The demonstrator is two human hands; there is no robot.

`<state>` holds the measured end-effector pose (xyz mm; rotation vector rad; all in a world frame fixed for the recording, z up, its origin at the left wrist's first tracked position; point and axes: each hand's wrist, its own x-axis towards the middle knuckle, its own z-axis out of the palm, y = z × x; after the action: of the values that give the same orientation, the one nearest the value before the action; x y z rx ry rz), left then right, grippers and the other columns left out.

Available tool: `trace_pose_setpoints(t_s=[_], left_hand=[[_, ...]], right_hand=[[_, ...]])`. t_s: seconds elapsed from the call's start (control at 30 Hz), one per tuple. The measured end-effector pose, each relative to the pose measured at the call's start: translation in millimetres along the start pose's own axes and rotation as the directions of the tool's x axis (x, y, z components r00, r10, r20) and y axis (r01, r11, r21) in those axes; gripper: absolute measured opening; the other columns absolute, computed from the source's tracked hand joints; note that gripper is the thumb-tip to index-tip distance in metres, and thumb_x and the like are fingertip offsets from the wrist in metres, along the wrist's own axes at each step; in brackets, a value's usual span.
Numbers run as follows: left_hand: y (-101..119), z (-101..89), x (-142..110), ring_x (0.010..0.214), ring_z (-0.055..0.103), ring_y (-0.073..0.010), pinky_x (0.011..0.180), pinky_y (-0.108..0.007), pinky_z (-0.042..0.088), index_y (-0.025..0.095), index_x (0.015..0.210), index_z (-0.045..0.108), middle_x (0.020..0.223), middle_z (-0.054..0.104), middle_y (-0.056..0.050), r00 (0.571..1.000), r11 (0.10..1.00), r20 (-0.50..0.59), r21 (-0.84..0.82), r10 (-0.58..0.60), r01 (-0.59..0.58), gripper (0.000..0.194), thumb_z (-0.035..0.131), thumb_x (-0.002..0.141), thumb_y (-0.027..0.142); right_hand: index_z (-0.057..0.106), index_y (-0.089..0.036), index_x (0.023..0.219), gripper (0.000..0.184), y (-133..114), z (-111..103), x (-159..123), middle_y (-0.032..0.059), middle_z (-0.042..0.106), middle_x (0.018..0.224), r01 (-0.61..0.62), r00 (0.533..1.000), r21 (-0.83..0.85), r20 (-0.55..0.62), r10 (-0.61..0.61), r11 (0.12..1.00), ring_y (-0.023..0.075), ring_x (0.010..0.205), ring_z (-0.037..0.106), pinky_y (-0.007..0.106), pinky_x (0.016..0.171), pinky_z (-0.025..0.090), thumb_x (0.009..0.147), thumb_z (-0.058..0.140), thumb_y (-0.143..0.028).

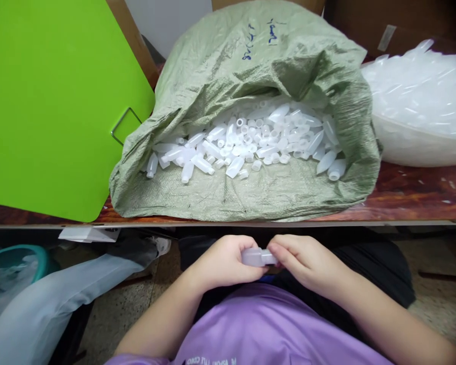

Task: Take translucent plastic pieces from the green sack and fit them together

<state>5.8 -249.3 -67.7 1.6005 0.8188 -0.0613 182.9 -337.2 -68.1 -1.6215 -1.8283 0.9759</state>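
Note:
In front of my lap, below the table edge, a small translucent white plastic bottle [253, 257] lies sideways between my two hands. My left hand [228, 258] is closed around its wider body. With bent fingers, my right hand [302, 258] grips the neck end, where a whitish cap [269, 257] shows; part of it is hidden by the fingertips. Beyond the table edge, a pale green woven sack [228, 195] lies on its side with its mouth toward me. Many similar white bottles and small caps [247, 142] spill about inside the opening.
A bright green board [61, 101] with a wire handle stands at the left. Right of the sack is a clear bag full of white pieces [418, 101]. The wood-patterned table [421, 187] ends before my lap. Lower left, another person's jeans leg [79, 284] and a teal basin [41, 258] show.

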Motion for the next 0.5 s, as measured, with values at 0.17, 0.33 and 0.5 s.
trace_pose_setpoints(t_s=[0.17,0.33,0.5], left_hand=[[-3.2,-0.5,0.2,0.054,0.040,-0.0070,0.046,-0.018,0.029,0.014,0.067,0.053,0.059,0.047,0.004,1.000,0.999,-0.023,0.024,-0.020,0.020,0.020,0.062,0.063,0.032],[-6.2,1.1,1.8,0.052,0.038,-0.0069,0.044,-0.018,0.027,0.015,0.063,0.051,0.057,0.045,0.004,0.998,0.995,-0.032,0.073,-0.061,0.063,0.021,0.060,0.062,0.034],[-4.6,-3.7,1.0,0.047,0.031,-0.0052,0.039,-0.018,0.022,0.016,0.056,0.046,0.053,0.039,0.006,0.979,0.994,0.170,-0.003,-0.108,0.110,0.020,0.062,0.054,0.026]], right_hand=[[0.054,-0.020,0.106,0.024,-2.9,3.5,0.4,0.0067,0.064,0.097,0.127,0.992,-0.035,-0.022,-0.128,0.991,0.0171,0.084,0.060,0.029,0.072,0.048,0.086,0.050,-0.032],[0.057,-0.019,0.084,0.025,-6.7,7.0,2.4,0.0029,0.062,0.071,-0.029,1.000,-0.129,-0.015,0.027,0.991,0.0145,0.062,0.057,0.025,0.055,0.044,0.090,0.039,-0.035],[0.059,-0.017,0.081,0.028,2.6,10.0,6.8,0.0076,0.061,0.074,0.379,0.860,-0.471,-0.138,-0.491,0.796,0.0175,0.065,0.053,0.030,0.060,0.041,0.084,0.044,-0.041]])
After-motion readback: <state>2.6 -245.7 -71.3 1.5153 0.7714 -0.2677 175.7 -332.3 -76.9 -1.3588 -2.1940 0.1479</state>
